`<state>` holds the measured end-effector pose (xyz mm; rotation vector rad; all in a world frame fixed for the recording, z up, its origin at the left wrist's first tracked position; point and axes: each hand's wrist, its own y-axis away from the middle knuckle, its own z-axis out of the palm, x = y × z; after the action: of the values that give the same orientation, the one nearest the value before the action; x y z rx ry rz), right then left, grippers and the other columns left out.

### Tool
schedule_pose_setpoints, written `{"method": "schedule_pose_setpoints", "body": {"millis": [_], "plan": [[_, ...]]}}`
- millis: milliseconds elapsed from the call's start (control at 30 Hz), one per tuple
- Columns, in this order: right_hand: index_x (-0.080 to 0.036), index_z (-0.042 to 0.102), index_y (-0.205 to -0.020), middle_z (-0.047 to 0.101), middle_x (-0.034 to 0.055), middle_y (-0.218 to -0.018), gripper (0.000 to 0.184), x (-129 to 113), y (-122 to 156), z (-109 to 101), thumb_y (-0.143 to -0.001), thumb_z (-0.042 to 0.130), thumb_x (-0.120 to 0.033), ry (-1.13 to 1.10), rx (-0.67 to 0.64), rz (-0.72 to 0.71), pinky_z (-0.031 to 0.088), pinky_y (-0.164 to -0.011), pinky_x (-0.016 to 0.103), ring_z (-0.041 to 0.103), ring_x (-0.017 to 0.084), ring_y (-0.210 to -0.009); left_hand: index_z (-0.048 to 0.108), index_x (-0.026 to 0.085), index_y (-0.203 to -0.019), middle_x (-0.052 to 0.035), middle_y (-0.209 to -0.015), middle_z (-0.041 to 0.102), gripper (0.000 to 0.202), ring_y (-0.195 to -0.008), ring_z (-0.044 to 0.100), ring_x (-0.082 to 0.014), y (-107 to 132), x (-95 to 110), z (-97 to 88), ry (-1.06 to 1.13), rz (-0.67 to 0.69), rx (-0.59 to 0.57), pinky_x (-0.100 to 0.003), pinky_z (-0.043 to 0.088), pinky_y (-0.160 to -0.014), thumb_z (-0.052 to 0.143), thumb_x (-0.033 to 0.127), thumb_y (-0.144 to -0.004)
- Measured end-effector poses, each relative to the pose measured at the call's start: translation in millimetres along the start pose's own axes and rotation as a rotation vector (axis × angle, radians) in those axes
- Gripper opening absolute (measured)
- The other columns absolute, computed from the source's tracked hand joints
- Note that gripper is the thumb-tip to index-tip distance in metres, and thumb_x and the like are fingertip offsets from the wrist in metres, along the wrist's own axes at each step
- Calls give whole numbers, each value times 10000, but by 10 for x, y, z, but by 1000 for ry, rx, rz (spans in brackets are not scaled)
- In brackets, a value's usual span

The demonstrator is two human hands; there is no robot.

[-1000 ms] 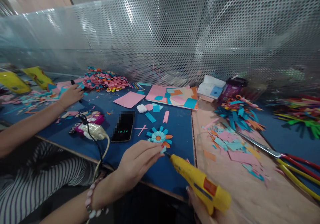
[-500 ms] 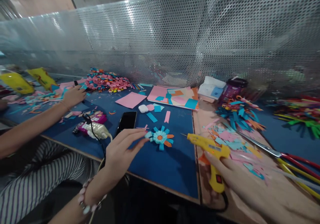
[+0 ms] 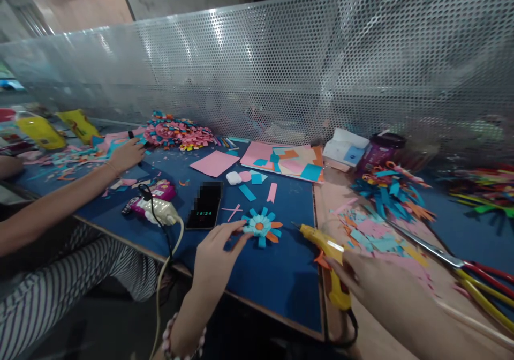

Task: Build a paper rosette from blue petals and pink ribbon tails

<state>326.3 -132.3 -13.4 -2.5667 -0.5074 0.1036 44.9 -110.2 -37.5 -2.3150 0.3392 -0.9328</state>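
Observation:
A blue paper flower (image 3: 262, 227) with an orange centre and a few orange petals lies on the blue table top. My left hand (image 3: 217, 253) pinches its left edge between thumb and fingertips. My right hand (image 3: 361, 271) is wrapped round a yellow hot glue gun (image 3: 327, 247). The gun's nozzle points left, a short gap away from the flower's orange petals. Two thin pink strips (image 3: 233, 211) lie crossed beyond my left hand. A blue strip (image 3: 247, 193) and a pink notched strip (image 3: 272, 192) rest just behind the flower.
A phone (image 3: 204, 207) and a power strip with plugs (image 3: 155, 207) lie to the left, a cable hanging over the edge. Scissors (image 3: 437, 250) and paper scraps (image 3: 373, 231) are at right. Another person's hand (image 3: 128, 154) is at far left. A perforated metal panel (image 3: 257, 76) stands behind.
My left hand has moved right with its fingertips now on the flower's edge. The glue gun has tipped and shifted slightly, its nozzle lower. The phone's screen has lit up.

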Motion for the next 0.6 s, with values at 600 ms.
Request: {"method": "schedule_pose_setpoints", "body": {"millis": [600], "plan": [[-166,650,-912,601,61,-917,89,-630,-1013,487,-873,575,-196,29,-240,-622,382,-710,341,492,232,-896,618,242,-1151,-1,-789,718,337,-744,651,-181,280,-159,136,-101,-11,34,-294,533,-704,676,276,-820]]}}
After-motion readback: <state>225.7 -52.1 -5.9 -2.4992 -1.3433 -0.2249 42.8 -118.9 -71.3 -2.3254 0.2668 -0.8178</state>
